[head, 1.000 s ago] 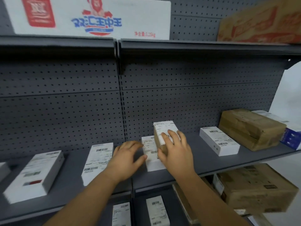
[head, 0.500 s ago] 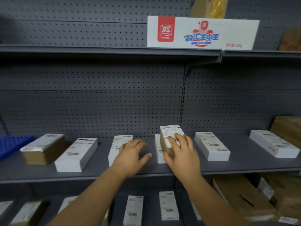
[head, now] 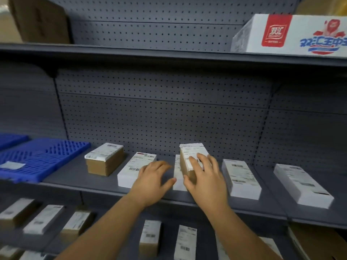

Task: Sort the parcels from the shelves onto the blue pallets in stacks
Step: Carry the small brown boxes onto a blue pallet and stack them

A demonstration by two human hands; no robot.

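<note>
- The right hand [head: 205,177] had a small brown parcel [head: 189,162] lifted off the middle shelf [head: 78,175], tilted up on its end. Fingers lay across its white shipping label, thumb hooked round the lower corner, so a proper grip.
- The left hand [head: 153,182] hovered just beside it with nothing in it, fingers loosely spread and thumb out toward the parcel, not touching it as far as I could tell.
- A flat white parcel [head: 176,175] lay on the shelf right under the held one, mostly hidden by both hands.
- Another white parcel [head: 131,169] sat near the front edge, partly under the left hand.
- A chunkier brown box [head: 104,161] with a label on top stood further toward the left end of the shelf.
- Two more white parcels lay toward the right end: one [head: 241,178] just beside the right hand, one [head: 302,185] nearer the right edge.
- A blue pallet [head: 43,156] rested at the left end of the same shelf.
- A red and white printed carton [head: 289,33] was up on the top shelf, right corner.
- The lower shelf held more labelled parcels, pretty blurry.
</note>
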